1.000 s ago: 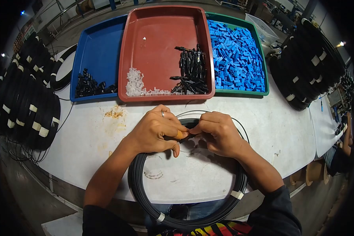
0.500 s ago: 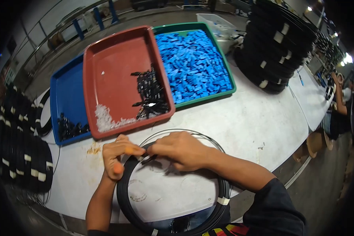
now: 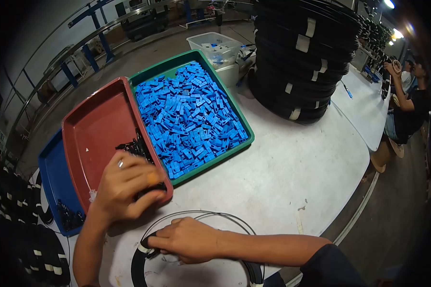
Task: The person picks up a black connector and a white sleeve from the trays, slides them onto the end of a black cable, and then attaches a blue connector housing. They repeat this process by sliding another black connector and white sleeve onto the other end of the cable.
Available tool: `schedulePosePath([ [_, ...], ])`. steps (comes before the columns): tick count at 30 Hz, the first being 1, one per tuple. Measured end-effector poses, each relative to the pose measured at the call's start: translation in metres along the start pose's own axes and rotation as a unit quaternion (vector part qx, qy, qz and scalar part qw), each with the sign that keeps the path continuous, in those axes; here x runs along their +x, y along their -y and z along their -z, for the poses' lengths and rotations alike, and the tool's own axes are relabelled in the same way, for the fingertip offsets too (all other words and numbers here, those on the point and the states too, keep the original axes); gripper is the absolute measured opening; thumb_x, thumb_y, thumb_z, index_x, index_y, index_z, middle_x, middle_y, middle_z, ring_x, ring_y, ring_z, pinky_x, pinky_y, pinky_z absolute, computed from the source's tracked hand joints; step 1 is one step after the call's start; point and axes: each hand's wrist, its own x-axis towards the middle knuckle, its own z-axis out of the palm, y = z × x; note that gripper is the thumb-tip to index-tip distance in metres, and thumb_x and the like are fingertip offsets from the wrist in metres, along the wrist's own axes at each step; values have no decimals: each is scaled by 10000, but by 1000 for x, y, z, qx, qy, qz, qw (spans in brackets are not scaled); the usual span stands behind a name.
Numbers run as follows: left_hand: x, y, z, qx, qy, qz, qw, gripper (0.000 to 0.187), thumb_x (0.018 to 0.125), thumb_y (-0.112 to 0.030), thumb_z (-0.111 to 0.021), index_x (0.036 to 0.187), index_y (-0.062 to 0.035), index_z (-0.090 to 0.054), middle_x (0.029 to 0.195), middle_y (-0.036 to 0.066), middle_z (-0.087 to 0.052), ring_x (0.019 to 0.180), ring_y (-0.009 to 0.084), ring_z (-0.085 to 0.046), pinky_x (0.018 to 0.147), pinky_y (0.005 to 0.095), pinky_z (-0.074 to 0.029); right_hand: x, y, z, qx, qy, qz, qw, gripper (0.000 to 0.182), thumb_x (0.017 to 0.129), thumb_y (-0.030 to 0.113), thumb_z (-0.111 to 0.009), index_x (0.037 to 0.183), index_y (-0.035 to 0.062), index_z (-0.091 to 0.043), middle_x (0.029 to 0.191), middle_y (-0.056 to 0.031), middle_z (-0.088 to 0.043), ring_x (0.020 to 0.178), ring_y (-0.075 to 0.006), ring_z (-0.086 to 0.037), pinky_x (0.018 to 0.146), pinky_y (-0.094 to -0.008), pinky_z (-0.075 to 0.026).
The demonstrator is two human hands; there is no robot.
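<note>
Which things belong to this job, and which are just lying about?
Likely job things:
black cable coil, at the right hand
red tray with black parts, near the left hand

Probably lying about:
clear plastic box
slim blue pen-like item

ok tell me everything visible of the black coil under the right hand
The black coil is a ring of thin strands, seemingly plastic-covered cable, bound in places with pale tape. Loose strands bow out along its far side. It lies over the white table, the right hand closed on its upper left; the frame cuts off its near side.
</note>
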Motion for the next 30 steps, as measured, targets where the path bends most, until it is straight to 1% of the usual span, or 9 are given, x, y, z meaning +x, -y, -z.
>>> schedulePosePath([
  [3, 45, 29, -26, 94, -2, -69, 993, 203, 790, -198, -798, 946, -99, -711, 936, 12, -734, 912, 226, -647, 835, 386, -477, 2, 1, 5, 5, 23, -11, 1000, 352, 797, 76, -674, 1122, 62, -540, 912, -127, -671, 850, -372, -677, 776, -468, -513],
  [7, 85, 60, -58, 116, 17, -78, 990, 206, 798, -119, -778, 992, -90, -717, 988, 39, -738, 923, 248, -659, 796, 394, -501, 2, -1, 5, 3, 22, -5, 1000, 335, 822, 76, -676, 1124, 69, -530, 920, -112, -672, 858, -348, -674, 789, -441, -509],
  [13, 117, 69, -91, 145, 16, 37, 989, 195, 839, -155, -756, 1002, -61, -707, 924, 93, -707, 907, 294, -661, 770, 428, -541, 3, 0, 4, -9, 40, -16, 999, 338, 831, 101, -674, 1134, 62, -531, 922, -117, -670, 868, -342, -677, 790, -439, -509],
  [17, 131, 69, -104, 170, 31, 74, 982, 193, 847, -193, -757, 979, -61, -705, 894, 105, -698, 906, 304, -652, 781, 438, -543, 3, -2, 2, -11, 26, -13, 1000, 340, 816, 107, -676, 1125, 62, -540, 912, -109, -671, 858, -335, -678, 771, -432, -511],
  [22, 141, 78, -104, 230, 66, 40, 970, 211, 816, -173, -771, 991, -66, -723, 915, 102, -708, 915, 296, -650, 755, 438, -522, 3, -1, 4, -8, 16, -5, 1000, 318, 815, 111, -675, 1103, 66, -546, 908, -104, -673, 833, -336, -677, 755, -429, -512],
  [25, 144, 83, -91, 159, 4, 36, 987, 227, 806, -112, -757, 1027, -62, -733, 939, 120, -715, 942, 311, -661, 790, 440, -527, 1, 0, 4, 4, -7, -2, 1000, 248, 858, 121, -658, 1074, 71, -546, 888, -109, -674, 813, -346, -672, 740, -434, -512],
  [27, 141, 87, -81, 36, -119, 39, 991, 241, 827, -28, -717, 1067, -43, -734, 956, 146, -712, 950, 334, -683, 826, 427, -546, 1, 0, 2, 13, -22, 3, 1000, 205, 884, 130, -646, 1055, 75, -546, 871, -114, -673, 803, -353, -669, 734, -437, -513],
  [28, 141, 87, -74, -26, -123, 68, 990, 258, 851, 25, -678, 1102, -18, -723, 980, 163, -700, 939, 345, -703, 835, 402, -566, 1, -3, 1, 18, -24, 0, 1000, 170, 904, 140, -635, 1038, 81, -548, 858, -117, -674, 797, -360, -667, 725, -443, -514],
  [30, 132, 89, -67, -29, -127, 60, 990, 237, 858, 11, -675, 1088, -14, -728, 991, 171, -696, 922, 360, -692, 820, 418, -562, 1, 0, 3, 20, -24, -15, 999, 115, 927, 156, -622, 1004, 97, -560, 841, -122, -677, 782, -379, -664, 709, -464, -516],
])
